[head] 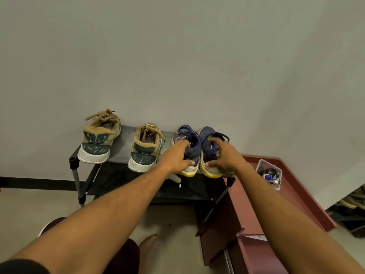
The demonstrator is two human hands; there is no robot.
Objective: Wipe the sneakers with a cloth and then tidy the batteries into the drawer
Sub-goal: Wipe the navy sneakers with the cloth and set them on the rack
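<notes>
Navy cloth and yellow soles mark the pair of sneakers under the hands. They stand side by side at the right end of a dark shoe rack (122, 147), on its top shelf, toes to the pale wall and heels towards the person.

The left hand (177, 157) grasps the left navy sneaker (184, 133) at the heel, fingers curled over the collar and thumb pressed against the side near the sole. The right hand (225, 157) clasps the right navy sneaker (207, 133) the same way, fingers over the laces and thumb at the heel. A scrap of dull mottled cloth (230, 173) peeks from under the right palm at the back of that shoe. How it is held is hidden.

Further left on the same shelf sit two tan sneakers with green heels and white soles. The far tan sneaker (98, 139) sits at the rack's left corner and the near tan sneaker (145, 149) just beside the navy pair. Both have loose laces.

Right of the rack stands a reddish-brown cabinet (252, 204). On its top rests a clear plastic box (269, 173) holding a jumble of small dark and blue things, too small to tell whether they are batteries. A bare foot (148, 242) shows on the floor below the arms.
</notes>
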